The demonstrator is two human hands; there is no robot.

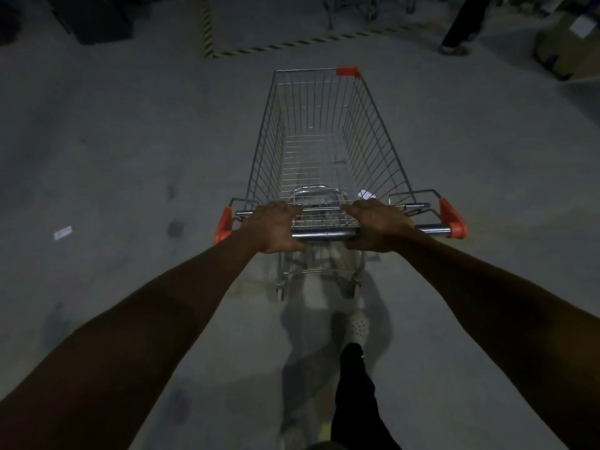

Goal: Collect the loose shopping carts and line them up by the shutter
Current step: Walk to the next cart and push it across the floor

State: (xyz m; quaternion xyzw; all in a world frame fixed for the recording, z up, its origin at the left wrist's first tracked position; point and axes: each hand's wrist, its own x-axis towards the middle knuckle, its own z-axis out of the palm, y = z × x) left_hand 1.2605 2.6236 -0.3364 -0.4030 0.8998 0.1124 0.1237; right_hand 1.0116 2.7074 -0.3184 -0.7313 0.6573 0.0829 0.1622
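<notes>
A wire shopping cart (370, 125) with red plastic corners stands straight ahead of me on the grey floor, its basket empty. My left hand (274, 227) grips the metal handle bar (326, 235) left of centre. My right hand (376, 227) grips the same bar right of centre. Both arms are stretched out toward the cart. Its rear wheels show blurred under the handle. More carts (357, 8) are dimly visible at the top of the view, beyond the tape.
Yellow-and-black striped tape (276, 47) marks a corner on the floor ahead. Another person's leg and shoe (454, 43) stand at the top right beside cardboard boxes (565, 53). A dark bulky object (94, 21) sits at the top left. A paper scrap (62, 232) lies on the floor at left.
</notes>
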